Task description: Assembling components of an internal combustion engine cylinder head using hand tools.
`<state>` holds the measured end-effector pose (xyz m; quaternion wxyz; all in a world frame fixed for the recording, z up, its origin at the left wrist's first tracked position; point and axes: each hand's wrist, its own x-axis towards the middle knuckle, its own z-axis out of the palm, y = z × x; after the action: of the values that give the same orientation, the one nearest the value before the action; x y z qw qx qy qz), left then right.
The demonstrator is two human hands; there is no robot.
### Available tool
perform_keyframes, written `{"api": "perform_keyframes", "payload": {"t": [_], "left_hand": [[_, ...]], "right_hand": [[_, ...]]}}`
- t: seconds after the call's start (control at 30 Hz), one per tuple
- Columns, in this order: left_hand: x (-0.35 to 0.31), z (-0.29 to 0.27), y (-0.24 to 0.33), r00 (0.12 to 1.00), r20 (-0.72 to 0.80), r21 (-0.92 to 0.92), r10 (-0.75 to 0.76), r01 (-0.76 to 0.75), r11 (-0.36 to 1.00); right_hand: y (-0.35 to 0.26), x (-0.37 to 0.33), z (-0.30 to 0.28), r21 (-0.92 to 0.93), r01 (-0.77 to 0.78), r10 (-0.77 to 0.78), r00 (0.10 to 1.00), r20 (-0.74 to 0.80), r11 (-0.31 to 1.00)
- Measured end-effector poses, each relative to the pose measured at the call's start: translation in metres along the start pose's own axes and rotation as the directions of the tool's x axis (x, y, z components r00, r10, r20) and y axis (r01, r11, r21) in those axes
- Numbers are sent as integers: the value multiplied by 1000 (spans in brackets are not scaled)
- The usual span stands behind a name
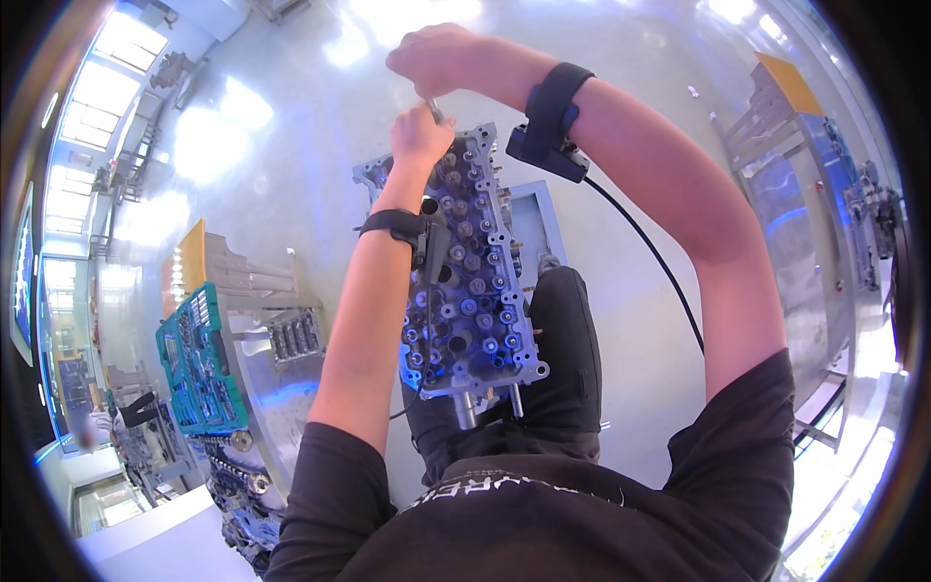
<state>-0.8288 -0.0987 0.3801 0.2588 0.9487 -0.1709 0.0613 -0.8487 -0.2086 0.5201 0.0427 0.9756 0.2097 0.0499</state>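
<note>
A silver-grey engine cylinder head [465, 231], with rows of valve springs and round bores, lies lengthwise in front of my body, above my legs. At its far end my left hand [419, 136] is closed round the lower part of a thin metal tool shaft [433, 105]. My right hand [433, 58] is a fist just above and beyond it, gripping the top of the same tool. The tool's handle and its lower tip are hidden by my fingers. Two metal tubes [467, 409] stick out of the cylinder head's near end.
A pale blue-grey stand [536, 218] shows right of the cylinder head. At left, a teal tool case [199, 364] stands open beside a metal workbench [281, 388] with engine parts. Another bench [795, 209] is at right. A black cable [645, 233] runs from my right wrist strap.
</note>
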Motion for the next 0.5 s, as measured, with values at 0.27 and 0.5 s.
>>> {"api": "perform_keyframes", "payload": {"t": [0.27, 0.5], "left_hand": [[0, -13, 7, 985, 126, 68, -116, 108, 992], [7, -8, 6, 973, 170, 59, -157, 149, 987]], "right_hand": [[-12, 0, 3, -100, 53, -53, 999, 4, 994], [-16, 4, 5, -134, -99, 103, 994, 24, 986]]}}
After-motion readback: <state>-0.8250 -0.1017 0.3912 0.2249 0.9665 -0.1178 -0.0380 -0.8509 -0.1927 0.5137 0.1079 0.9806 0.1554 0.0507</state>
